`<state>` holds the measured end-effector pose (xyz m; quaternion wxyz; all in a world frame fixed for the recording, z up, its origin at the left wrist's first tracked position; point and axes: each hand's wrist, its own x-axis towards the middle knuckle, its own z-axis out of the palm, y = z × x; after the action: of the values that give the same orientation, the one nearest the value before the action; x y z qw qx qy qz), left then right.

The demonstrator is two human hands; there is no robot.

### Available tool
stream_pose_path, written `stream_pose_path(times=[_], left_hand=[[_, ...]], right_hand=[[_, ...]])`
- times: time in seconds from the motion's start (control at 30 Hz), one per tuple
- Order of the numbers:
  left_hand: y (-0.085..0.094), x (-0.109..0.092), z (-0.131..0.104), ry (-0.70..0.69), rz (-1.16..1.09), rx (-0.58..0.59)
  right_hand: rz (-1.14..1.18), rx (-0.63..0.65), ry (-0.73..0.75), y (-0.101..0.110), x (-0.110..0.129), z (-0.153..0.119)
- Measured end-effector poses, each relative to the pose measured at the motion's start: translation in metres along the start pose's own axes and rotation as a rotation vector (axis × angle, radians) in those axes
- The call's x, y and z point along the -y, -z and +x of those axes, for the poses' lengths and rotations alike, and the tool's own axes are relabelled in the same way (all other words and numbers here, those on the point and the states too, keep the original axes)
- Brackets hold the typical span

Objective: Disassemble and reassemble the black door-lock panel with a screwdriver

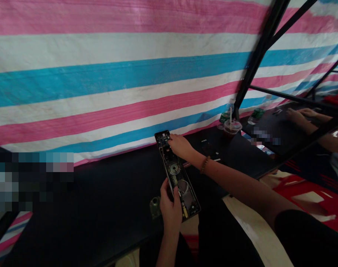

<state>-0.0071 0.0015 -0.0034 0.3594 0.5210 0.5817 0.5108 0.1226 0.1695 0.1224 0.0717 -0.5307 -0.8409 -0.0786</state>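
A long, narrow black housing (pixel 174 169), which looks like an open electronic door lock panel, lies tilted across the front of the black table. Inside it are a circuit board (pixel 164 138), a round metal disc (pixel 174 168), thin wires and a brass-coloured part (pixel 185 210). My left hand (pixel 171 205) grips the housing's lower left side, thumb over the edge. At the far end, my right hand (pixel 181 146) has its fingers closed beside the circuit board; what they pinch is hidden. A small greenish part with a round hole (pixel 155 205) rests left of my left hand.
On the black table (pixel 96 207), a dark flat part (pixel 210 148) lies right of the housing. Further back stand a lidded drink cup with a straw (pixel 232 127) and a plastic bottle (pixel 227 111). A black metal frame (pixel 254 70) rises there; beyond it are another person's hands (pixel 299 115).
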Motion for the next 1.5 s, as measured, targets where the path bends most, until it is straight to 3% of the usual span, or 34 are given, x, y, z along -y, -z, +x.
stream_pose_path(times=[0.63,0.97,1.23,1.5], left_hand=[[-0.001,-0.001,-0.001,0.025,-0.008,-0.002],[-0.001,-0.001,-0.001,0.011,-0.008,-0.010],[-0.001,-0.002,-0.001,0.006,-0.016,-0.006],[-0.001,-0.001,-0.001,0.002,-0.020,-0.005]], right_hand=[[0.032,0.042,-0.017,0.010,0.001,-0.001],[0.192,0.074,-0.133,0.002,-0.012,0.009],[0.163,0.080,-0.128,0.002,-0.003,0.003],[-0.001,0.098,-0.027,0.011,0.007,0.003]])
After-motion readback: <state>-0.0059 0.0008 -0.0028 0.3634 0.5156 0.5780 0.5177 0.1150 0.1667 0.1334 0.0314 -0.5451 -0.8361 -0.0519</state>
